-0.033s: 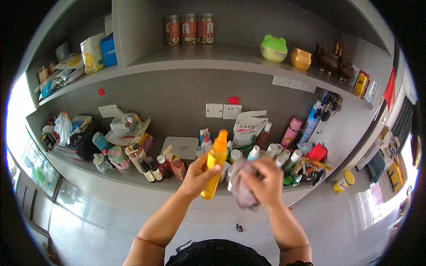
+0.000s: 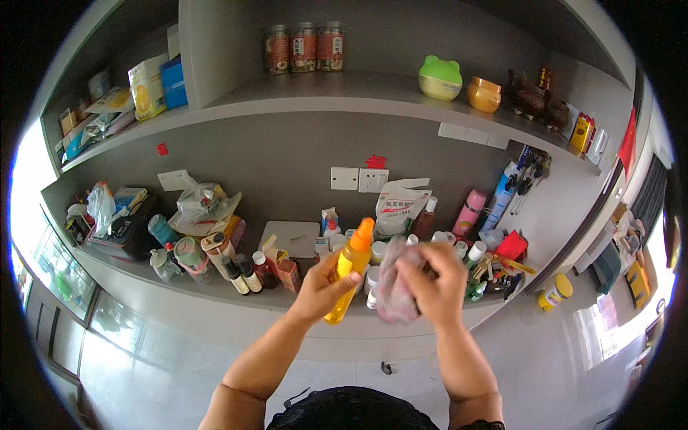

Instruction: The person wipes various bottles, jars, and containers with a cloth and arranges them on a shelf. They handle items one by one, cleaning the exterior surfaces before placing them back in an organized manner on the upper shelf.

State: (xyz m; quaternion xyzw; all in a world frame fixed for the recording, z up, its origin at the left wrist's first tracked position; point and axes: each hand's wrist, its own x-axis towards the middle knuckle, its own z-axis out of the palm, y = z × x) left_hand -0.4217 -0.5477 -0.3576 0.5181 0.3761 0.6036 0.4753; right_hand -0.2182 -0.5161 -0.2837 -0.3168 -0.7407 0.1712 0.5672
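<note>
My left hand [image 2: 315, 292] is wrapped round a yellow bottle [image 2: 345, 276] with an orange cap. The bottle leans a little, its cap up and tilted to the right. Close to its right side, my right hand [image 2: 435, 282] grips a crumpled pinkish-grey cloth [image 2: 396, 287], somewhat smeared by motion. Cloth and bottle are apart. Both hands are in front of the lower shelf, and they hide part of a group of bottles and jars behind them.
On the lower shelf stand a white pouch [image 2: 400, 208], a pink flask [image 2: 469, 213], a dark red bottle [image 2: 264, 270] and a grey flat box [image 2: 289, 236]. Three jars [image 2: 304, 49] and a green lidded tub [image 2: 440, 79] occupy the upper shelf. A yellow bucket [image 2: 555, 292] sits on the floor.
The cloth has come up slightly in my right hand, which has shifted a little up and to the right. In my left hand the bottle leans slightly more to the right.
</note>
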